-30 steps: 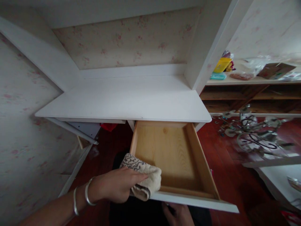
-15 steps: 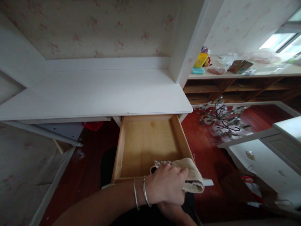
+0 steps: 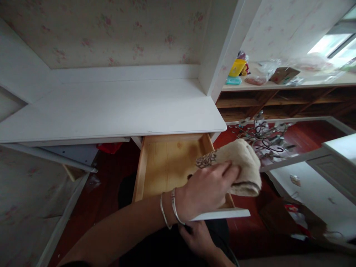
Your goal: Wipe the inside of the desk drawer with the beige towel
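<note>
While the L hand [image 3: 205, 191] was clamped on a folded cloth [image 3: 244, 168], fingers over its near face, the cloth sat over or just above the drawer's R side, nr the front corner; contact w/ the wood couldn't be confirmed. Two bangles [image 3: 174, 204] were on the L wrist. R hand [image 3: 198, 237] was low, nr the underside of the drawer front [image 3: 225, 213], thumb seemingly apart from fingers; couldn't tell if it touched or held anything. Drawer [image 3: 164, 159] was pulled well out, pale wood inside.

Insp.'s view: good cloth work called for a flat, firm fold w/ loose ends tucked, light even pressure along the rim, and a turned-in edge for the corners, where a thick fold could miss. R hand was best used as a brace, as an extended drawer could sag or slide if leant on.

Further out: white desk top [image 3: 119, 111] above the drawer's rear; chandelier [image 3: 269, 137] on red floor [image 3: 303, 133] to R; beyond, low shelf [image 3: 278, 87] w/ yellow tub [image 3: 237, 68] and cardboard box [image 3: 284, 75].
</note>
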`<state>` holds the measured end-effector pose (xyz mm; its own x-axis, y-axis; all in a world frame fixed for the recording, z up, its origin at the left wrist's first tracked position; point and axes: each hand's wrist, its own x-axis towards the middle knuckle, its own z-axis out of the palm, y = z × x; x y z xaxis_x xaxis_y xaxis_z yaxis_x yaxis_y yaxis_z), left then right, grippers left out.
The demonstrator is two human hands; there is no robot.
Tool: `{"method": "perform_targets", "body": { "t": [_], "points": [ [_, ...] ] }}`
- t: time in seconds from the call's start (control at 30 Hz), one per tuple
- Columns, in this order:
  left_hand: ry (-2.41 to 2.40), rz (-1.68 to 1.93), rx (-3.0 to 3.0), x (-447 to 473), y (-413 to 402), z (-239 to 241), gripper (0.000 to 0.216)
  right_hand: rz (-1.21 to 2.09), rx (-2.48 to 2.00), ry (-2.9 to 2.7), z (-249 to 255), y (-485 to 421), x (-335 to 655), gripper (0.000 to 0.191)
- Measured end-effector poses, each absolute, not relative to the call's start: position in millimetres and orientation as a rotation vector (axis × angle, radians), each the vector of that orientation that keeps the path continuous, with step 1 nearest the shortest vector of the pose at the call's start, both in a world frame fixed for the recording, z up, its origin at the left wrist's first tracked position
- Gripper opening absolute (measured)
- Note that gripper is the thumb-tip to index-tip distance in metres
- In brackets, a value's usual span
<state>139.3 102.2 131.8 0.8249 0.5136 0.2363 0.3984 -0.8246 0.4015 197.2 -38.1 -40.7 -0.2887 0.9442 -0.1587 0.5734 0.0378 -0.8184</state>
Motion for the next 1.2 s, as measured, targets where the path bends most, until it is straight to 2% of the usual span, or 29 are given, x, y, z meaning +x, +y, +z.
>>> {"method": "perform_targets", "body": {
  "t": [0.1,0.33,0.47,0.77,1.0,1.2],
  "points": [
    [0.447,0.478,2.926,155.4,95.0,110.2,0.035,1.146,-1.533,-1.905,-40.1,-38.2,198.4,0.027],
    [0.17,0.322,3.129,165.3,117.5,37.3,0.036,1.181,-1.596,-1.873,-42.5,-42.5,199.4,0.027],
    [0.3,0.274,3.136,161.8,139.4,33.3,0.041,1.186,-1.583,-1.874,-47.2,-45.4,200.2,0.028],
    [1.008,0.292,3.045,176.0,209.7,20.0,0.049,1.206,-1.569,-1.899,-53.5,-43.5,201.8,0.027],
    [1.018,0.353,2.994,181.5,256.0,12.4,0.049,1.209,-1.576,-1.894,-53.1,-42.9,202.8,0.025],
    [0.75,0.388,2.803,179.0,218.0,16.6,0.052,1.225,-1.54,-1.931,-50.5,-38.0,204.7,0.027]
  ]
}}
